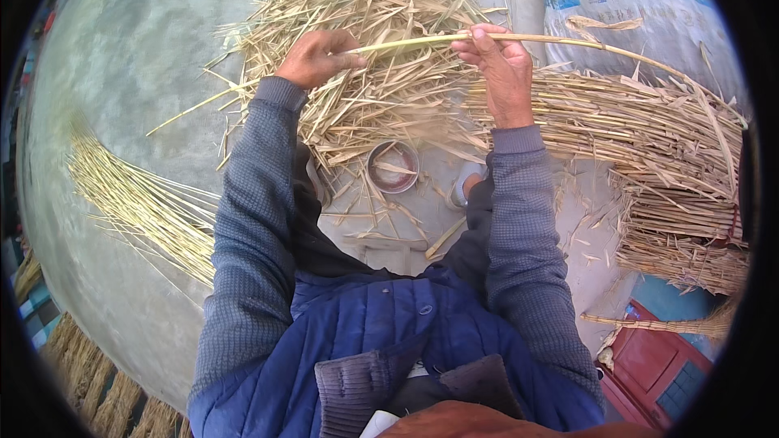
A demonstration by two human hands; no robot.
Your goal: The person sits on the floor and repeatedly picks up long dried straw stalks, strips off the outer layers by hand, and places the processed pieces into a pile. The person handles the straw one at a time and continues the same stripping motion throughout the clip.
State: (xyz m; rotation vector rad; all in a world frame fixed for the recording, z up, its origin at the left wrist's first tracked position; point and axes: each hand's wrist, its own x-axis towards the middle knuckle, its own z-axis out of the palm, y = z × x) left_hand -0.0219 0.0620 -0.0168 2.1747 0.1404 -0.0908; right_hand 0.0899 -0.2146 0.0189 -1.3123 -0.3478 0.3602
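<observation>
A long, thin green-yellow reed-like stalk (406, 43) is stretched across in front of me, held by both hands. My left hand (316, 58) is closed around it, and its thin end sticks out to the lower left. With thumb and fingers, my right hand (498, 73) pinches the stalk further along. Beyond that hand it bends down to the right, over a thick stack of stalks (600, 113). Under the stalk and between my hands lies a heap of dry husks and leaves (365, 0). Close to my feet stands a small round bowl (393, 167) with a leaf scrap in it.
On the left a fanned bundle of thin, pale stalks (146, 207) lies on the concrete floor (122, 73). A white and blue sack (633, 24) is at the far right. More stalk bundles (682, 264) lie nearer on the right, by a red object (653, 357). Brushy bundles (114, 401) line the lower left.
</observation>
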